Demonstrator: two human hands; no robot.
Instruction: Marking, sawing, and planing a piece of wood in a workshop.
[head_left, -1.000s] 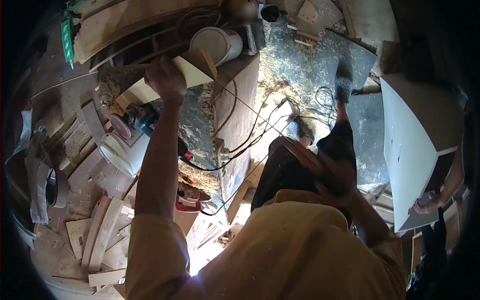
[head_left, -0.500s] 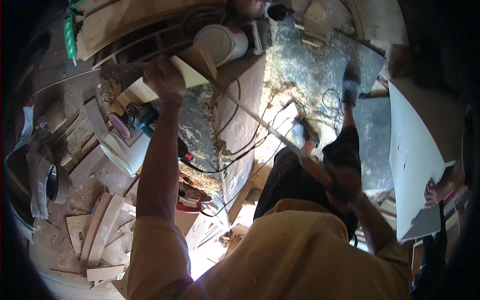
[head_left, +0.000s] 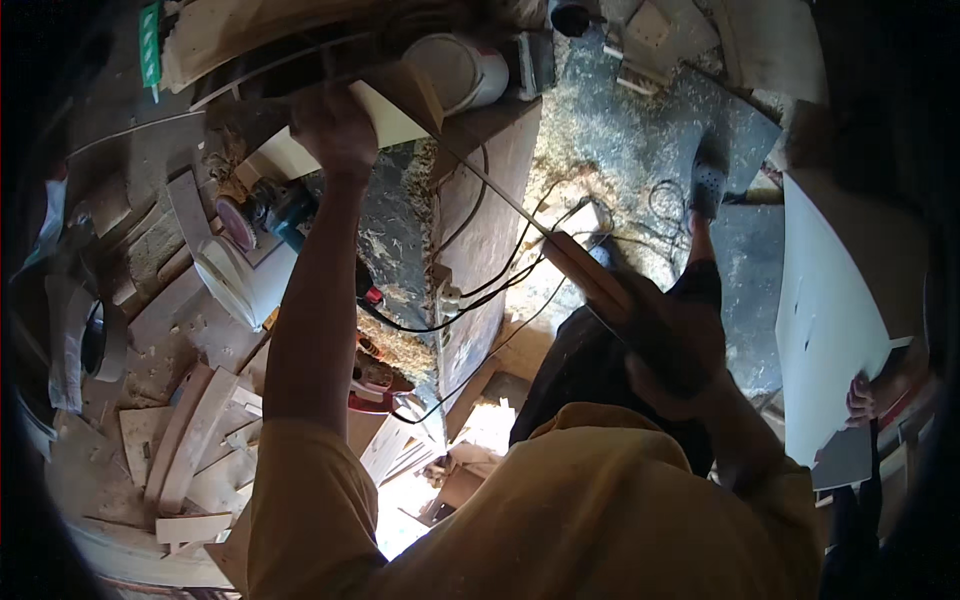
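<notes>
My left hand (head_left: pixel 335 135) is closed over a pale wooden board (head_left: pixel 392 116), pinning it on the work surface at the upper left; shadow partly hides the fingers. My right hand (head_left: pixel 685 345) is wrapped round the end of a hand saw (head_left: pixel 590 275), low and right of centre before my body. The saw is seen nearly edge-on, with a brown wooden part near my hand. Its thin blade runs up and left to the board's right end. The exact contact there is hard to make out.
Left of my arm lie a teal power tool (head_left: pixel 292 222), a tape roll (head_left: pixel 97 340) and curved wooden offcuts (head_left: pixel 200 440). A white bucket (head_left: pixel 455 72) stands behind the board. Black cables (head_left: pixel 480 300) trail below. At right another person's hand (head_left: pixel 862 400) holds a white sheet (head_left: pixel 830 320).
My right hand has shifted slightly with the saw, and more of its brown wooden part shows. My left hand stays on the board. The view has shifted a little.
</notes>
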